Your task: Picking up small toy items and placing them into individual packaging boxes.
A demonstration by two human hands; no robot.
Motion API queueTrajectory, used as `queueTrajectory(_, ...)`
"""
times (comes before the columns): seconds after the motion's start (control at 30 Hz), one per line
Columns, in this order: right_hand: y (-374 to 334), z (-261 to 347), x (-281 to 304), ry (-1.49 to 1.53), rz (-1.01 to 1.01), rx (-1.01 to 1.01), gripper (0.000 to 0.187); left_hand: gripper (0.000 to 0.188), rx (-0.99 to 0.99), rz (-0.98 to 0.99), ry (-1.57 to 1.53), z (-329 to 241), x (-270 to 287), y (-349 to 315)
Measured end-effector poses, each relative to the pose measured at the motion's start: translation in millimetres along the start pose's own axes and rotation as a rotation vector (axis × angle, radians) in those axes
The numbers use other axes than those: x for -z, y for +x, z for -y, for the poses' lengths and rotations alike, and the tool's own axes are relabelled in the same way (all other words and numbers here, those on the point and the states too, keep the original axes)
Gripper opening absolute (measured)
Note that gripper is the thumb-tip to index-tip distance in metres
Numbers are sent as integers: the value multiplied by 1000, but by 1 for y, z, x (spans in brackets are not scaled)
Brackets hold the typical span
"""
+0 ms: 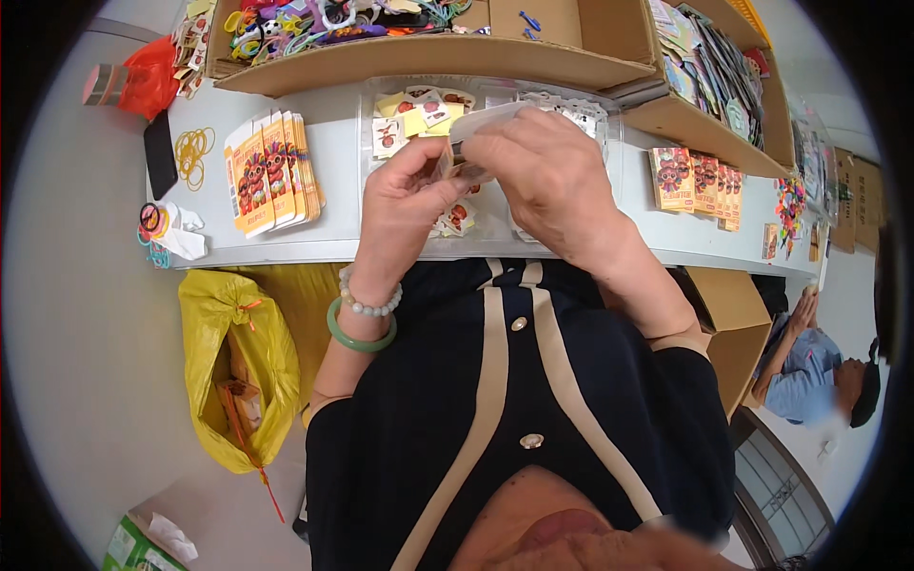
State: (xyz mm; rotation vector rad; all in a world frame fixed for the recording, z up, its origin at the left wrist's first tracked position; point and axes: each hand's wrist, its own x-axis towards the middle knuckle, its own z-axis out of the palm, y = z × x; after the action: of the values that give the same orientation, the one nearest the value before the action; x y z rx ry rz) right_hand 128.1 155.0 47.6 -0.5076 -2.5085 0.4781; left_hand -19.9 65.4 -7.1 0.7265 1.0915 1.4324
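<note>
Head view: left hand (pixel 405 205) and right hand (pixel 543 176) closed together, fingers pinched on a small clear packet (pixel 481 133) held between them above the table (pixel 343 124). Just beneath the grip, a clear tray of stickers (pixel 419 114). Left of it, stacked orange cards (pixel 271 171); further left, yellow rubber bands (pixel 193 152).

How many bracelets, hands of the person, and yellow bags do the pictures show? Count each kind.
Bracelets on the left wrist: 2, white bead bracelet and green bangle
Hands: 2, left hand, right hand
Yellow bag: 1
Total: 5
</note>
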Motion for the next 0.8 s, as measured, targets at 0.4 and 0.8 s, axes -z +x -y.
queueTrajectory(0.4,-41,-36,5,1321,-71,-937,25,34,92,-1,-27,17,-14,5)
queueTrajectory(0.8,-51,-41,-4,1407,29,-981,29,38,167,18,-7,25,-14,10)
